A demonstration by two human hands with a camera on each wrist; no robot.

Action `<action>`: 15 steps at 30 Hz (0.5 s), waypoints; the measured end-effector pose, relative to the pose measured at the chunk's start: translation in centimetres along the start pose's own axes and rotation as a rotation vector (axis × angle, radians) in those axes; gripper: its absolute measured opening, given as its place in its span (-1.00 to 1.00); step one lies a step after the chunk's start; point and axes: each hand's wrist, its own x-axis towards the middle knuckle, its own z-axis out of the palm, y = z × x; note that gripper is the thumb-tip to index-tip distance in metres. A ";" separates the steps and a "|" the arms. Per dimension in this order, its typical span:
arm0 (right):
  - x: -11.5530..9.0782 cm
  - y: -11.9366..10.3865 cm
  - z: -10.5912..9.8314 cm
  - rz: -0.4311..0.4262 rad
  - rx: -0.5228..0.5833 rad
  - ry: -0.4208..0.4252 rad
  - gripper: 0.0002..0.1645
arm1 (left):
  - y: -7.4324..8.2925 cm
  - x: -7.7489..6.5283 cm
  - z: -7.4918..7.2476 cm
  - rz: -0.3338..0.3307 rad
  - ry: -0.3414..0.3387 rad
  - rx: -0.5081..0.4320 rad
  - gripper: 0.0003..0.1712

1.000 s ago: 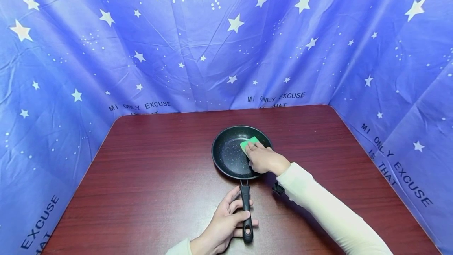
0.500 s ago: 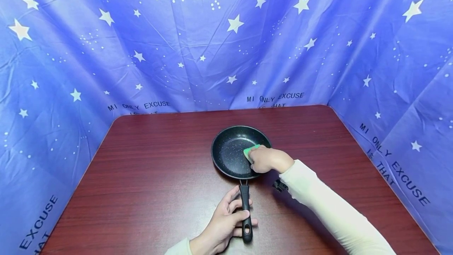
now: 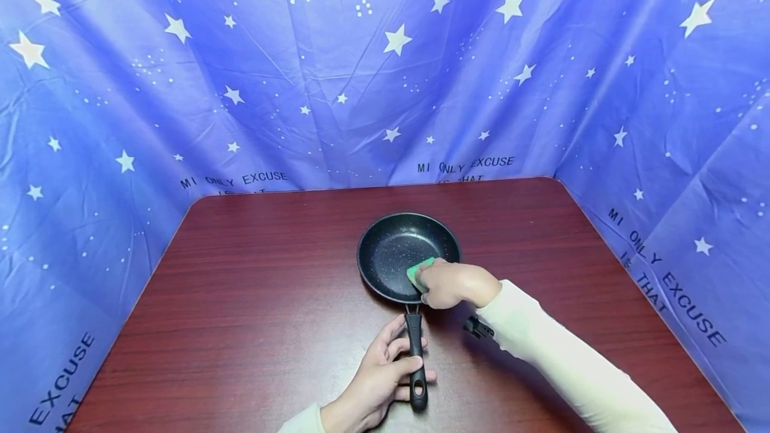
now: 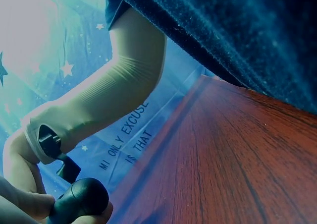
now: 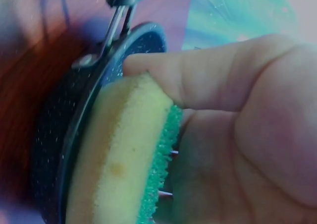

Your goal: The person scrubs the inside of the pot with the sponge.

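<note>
A black speckled frying pan (image 3: 394,252) sits on the table, its handle (image 3: 416,353) toward me. My left hand (image 3: 375,379) holds that handle, thumb on top and fingers beneath. The handle's rounded end (image 4: 81,199) shows between the fingers in the left wrist view. Inside the pan, on its near right side, my right hand (image 3: 452,284) grips a sponge (image 3: 418,272) with a green scouring face. The right wrist view shows the sponge's yellow side (image 5: 129,149) toward the pan and the green layer toward the palm. The right hand hides part of the pan's rim.
A dark red wood-grain table (image 3: 252,286) spreads around the pan. Blue cloth with white stars (image 3: 337,72) hangs along the back and both sides. A black wrist device (image 3: 479,327) hangs under the right sleeve, above the table.
My right hand has drawn the sponge from the pan's upper right toward the near right, closer to the handle. The left hand keeps its hold on the handle, and the pan stays in place.
</note>
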 end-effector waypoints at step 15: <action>-0.5 -0.5 0.4 -0.105 0.021 -0.019 -0.30 | 0.1 0.1 0.0 -0.007 -0.001 0.010 0.01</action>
